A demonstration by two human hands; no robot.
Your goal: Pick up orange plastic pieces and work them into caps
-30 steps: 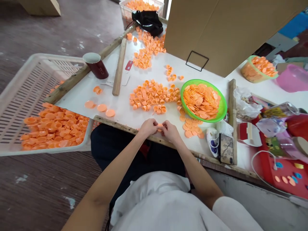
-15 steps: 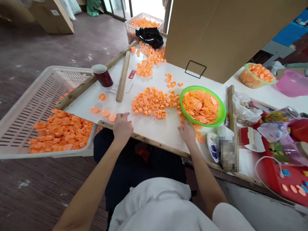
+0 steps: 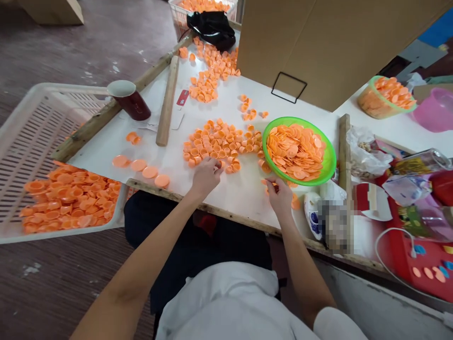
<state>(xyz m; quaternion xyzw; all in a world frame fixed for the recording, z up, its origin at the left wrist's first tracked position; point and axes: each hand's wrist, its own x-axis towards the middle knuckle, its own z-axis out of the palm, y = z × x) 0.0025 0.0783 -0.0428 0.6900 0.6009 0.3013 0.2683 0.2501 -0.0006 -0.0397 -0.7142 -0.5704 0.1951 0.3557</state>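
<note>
My left hand (image 3: 206, 179) is at the near edge of a pile of small orange plastic cups (image 3: 212, 141), its fingers closed around one of them, partly hidden by the hand. By the green bowl, my right hand (image 3: 280, 194) pinches a thin orange disc (image 3: 264, 182) between thumb and fingers. The green bowl (image 3: 331, 165) is heaped with flat orange discs (image 3: 295, 151). A few more discs lie beneath and beside my right hand. To the left, several round orange pieces (image 3: 150, 172) form a row along the table's front edge.
A white crate (image 3: 46, 99) of orange pieces stands at the left. On the table are a maroon cup (image 3: 130, 104), a wooden stick (image 3: 168, 101), a black bag (image 3: 212, 28) and more small cups. A big cardboard box (image 3: 300, 42) rises behind; clutter lies right of a wooden strip (image 3: 344, 146).
My left hand has moved right, from the end of the row of round pieces to the pile of cups. My right hand stays near the bowl, a disc now visible at its fingertips.
</note>
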